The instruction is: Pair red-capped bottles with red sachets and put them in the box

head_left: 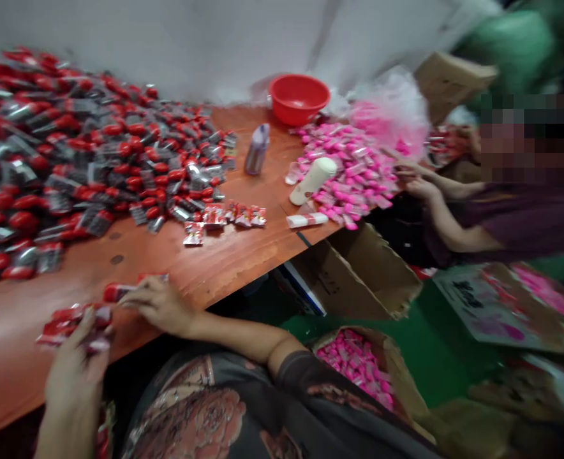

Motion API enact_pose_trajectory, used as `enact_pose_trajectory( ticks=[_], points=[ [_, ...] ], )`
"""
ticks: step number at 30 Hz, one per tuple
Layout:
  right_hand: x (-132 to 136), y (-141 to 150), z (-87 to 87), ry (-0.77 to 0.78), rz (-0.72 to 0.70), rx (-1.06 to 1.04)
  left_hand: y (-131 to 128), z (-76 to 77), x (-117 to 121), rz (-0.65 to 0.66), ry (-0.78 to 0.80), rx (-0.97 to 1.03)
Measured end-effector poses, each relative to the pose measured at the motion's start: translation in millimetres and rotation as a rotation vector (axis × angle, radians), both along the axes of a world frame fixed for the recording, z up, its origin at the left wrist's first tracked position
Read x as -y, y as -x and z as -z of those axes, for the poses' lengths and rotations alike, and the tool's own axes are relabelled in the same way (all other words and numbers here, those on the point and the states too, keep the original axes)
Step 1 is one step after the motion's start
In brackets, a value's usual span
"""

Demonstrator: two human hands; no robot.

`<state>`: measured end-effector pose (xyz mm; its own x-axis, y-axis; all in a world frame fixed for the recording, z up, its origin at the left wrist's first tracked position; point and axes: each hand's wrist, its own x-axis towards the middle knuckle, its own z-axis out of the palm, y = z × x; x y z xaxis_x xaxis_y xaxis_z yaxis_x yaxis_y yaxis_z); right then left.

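Observation:
My left hand (pixel 75 366) is closed around several small red-and-white packets (pixel 64 324), held just over the table's near edge. Beside it, my right hand (pixel 160 307) has its fingertips pinched on a small clear container with a red cap (pixel 113 292). Another red piece (pixel 150 276) shows behind the knuckles of that hand, too blurred to name. Farther back lies a short row of loose red-and-white packets (pixel 214 217). A large heap of red-capped clear containers (pixel 119 150) covers the table's left and back part.
On the orange-brown table (pixel 191 274) stand a purple bottle (pixel 257 150), a cream cylinder (pixel 313 181) and a red basin (pixel 300 99). Pink containers (pixel 353 172) are heaped right, near a co-worker's hands (pixel 418 182). Cardboard boxes (pixel 358 271) and a box of pink containers (pixel 356 366) stand below.

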<state>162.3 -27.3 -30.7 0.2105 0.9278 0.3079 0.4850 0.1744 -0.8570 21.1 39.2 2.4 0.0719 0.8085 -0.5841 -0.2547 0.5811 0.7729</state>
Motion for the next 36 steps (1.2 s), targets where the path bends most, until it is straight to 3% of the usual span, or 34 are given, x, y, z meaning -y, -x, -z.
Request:
enact_pose_trajectory(
  ticks=[2,5,8,17,25,36],
  points=[
    [12.3,-1.9,-8.8,0.019,-0.020,-0.193,-4.0,-10.4,5.5,-0.159,0.006,0.064],
    [26.9,-2.3,-13.7,0.135,0.051,-0.509,-9.6,-15.9,10.9,-0.160,0.083,0.173],
    [33.4,0.6,-10.8,0.210,0.035,-0.611,-8.5,-8.4,9.7,-0.124,0.095,0.243],
    [37.6,12.2,-13.9,0.131,0.047,-0.482,-2.2,-4.1,19.9,-0.117,0.150,0.258],
    [39.3,10.8,-14.4,-0.011,-0.006,-0.178,-3.8,-4.5,26.1,-0.120,-0.028,0.190],
    [38.4,4.4,-17.9,0.025,-0.032,-0.331,-4.5,-9.5,34.8,-0.091,-0.213,0.140]
  ],
)
